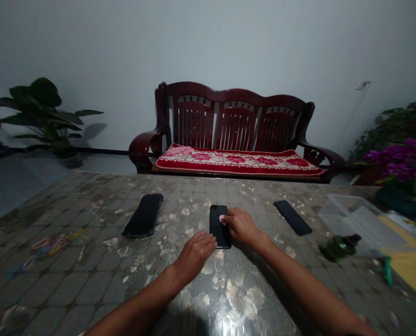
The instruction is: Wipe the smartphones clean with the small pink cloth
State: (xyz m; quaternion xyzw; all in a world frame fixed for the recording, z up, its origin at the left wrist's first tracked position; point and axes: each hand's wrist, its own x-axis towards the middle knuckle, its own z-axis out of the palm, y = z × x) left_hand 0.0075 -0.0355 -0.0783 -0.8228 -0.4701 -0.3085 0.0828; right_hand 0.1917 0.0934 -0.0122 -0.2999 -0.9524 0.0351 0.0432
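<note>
A dark smartphone [219,231] lies on the patterned tabletop, its camera corner at the upper left. My right hand [241,225] is closed on a small pinkish-white wad [222,219], pressed against the phone's upper right part; whether it is cloth or tissue I cannot tell. Fingers of my left hand [198,249] stretch out flat and touch the phone's lower left edge. To the left lies a larger black phone [144,215]. Another dark phone [292,217] rests to the right of my right hand.
Coloured bands [52,246] lie at the left. On the right are a clear plastic box [360,224], a green bottle [337,247] on its side, a yellow item [409,270] and purple flowers [404,158]. A wooden bench [236,98] stands beyond the table.
</note>
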